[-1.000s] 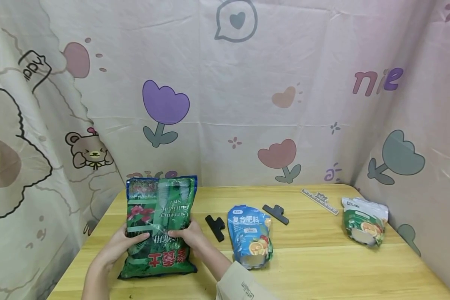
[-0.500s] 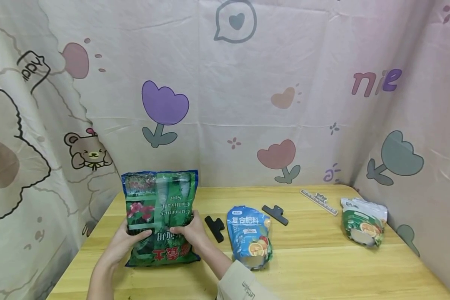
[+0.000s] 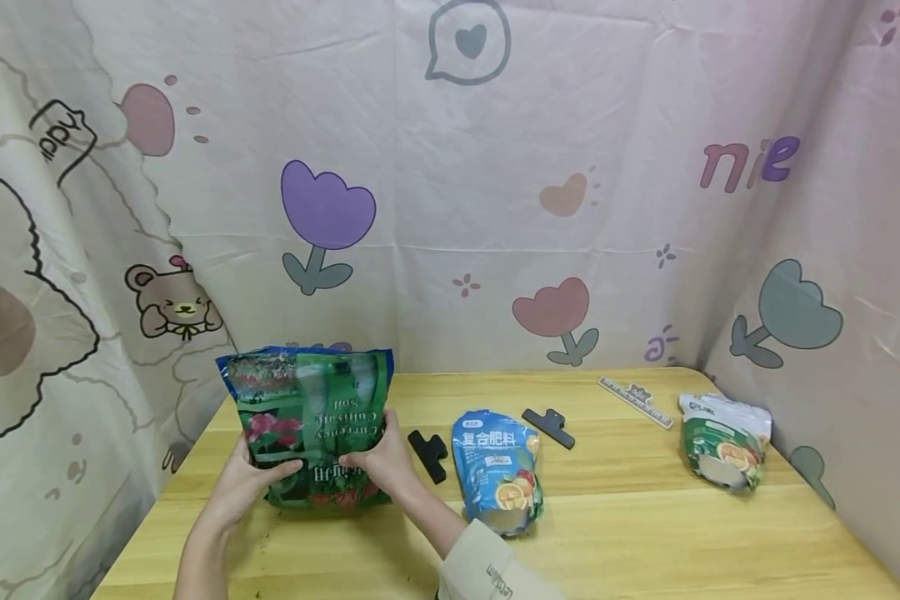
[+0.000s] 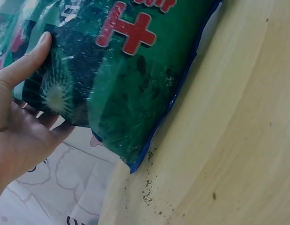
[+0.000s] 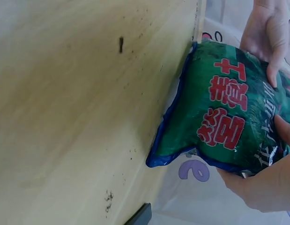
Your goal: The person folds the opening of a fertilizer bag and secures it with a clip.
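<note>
Both hands grip a green soil bag (image 3: 322,433) with blue edges, its printing upside down in the head view. My left hand (image 3: 249,482) holds the left side, thumb across the front and fingers behind, as the left wrist view also shows on the bag (image 4: 130,93). On the right side my right hand (image 3: 386,462) holds it the same way, thumb on the front. In the right wrist view the bag's blue-edged end lies by the tabletop; whether it touches is unclear.
Right of the bag lie a black clip (image 3: 428,456), a blue pouch (image 3: 497,471) and another black clip (image 3: 549,427). Farther right are a white ruler (image 3: 635,402) and a green-and-white pouch (image 3: 724,442). Dark crumbs (image 4: 148,187) are scattered on the wooden table (image 3: 645,533).
Between both hands the bag has tilted, its top edge now wider and farther left, its lower end higher in the head view. Both hands keep their grip.
</note>
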{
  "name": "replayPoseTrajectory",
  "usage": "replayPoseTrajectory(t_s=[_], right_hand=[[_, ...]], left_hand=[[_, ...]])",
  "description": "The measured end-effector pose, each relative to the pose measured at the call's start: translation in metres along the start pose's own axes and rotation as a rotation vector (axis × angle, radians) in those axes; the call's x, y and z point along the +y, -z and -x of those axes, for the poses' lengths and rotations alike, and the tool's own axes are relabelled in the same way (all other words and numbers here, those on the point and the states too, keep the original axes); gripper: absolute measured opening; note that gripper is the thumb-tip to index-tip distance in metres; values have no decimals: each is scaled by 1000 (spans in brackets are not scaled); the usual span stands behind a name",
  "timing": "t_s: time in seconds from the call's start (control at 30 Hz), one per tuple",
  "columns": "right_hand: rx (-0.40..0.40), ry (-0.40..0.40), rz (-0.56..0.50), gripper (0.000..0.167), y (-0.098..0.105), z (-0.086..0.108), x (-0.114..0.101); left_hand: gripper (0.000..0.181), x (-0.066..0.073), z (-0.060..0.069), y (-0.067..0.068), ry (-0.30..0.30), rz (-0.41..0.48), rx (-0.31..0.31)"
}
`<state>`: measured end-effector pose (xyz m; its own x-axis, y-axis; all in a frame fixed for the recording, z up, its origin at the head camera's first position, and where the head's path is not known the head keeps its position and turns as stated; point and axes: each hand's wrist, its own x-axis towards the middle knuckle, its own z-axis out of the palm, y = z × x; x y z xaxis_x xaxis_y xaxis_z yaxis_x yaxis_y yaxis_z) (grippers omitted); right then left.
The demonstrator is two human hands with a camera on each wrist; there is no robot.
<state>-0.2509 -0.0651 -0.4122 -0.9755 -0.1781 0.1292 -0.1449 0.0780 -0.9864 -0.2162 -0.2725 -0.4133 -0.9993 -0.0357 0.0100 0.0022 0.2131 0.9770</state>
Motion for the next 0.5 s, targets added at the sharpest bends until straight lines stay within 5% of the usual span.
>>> replayPoseTrajectory(t_s=[0.13,0.27,0.5], right_hand=[[-27,47,69,78,2,-1,-1],[-64,8,141,95,5,-2,-2],[-113,-55,49,97,14,-3,3]], left_hand=[[109,0,0,0,-56,33,-12],[106,1,-1,-1,-54,10,-23],[97,0,-1,0,-49,-9,-39]])
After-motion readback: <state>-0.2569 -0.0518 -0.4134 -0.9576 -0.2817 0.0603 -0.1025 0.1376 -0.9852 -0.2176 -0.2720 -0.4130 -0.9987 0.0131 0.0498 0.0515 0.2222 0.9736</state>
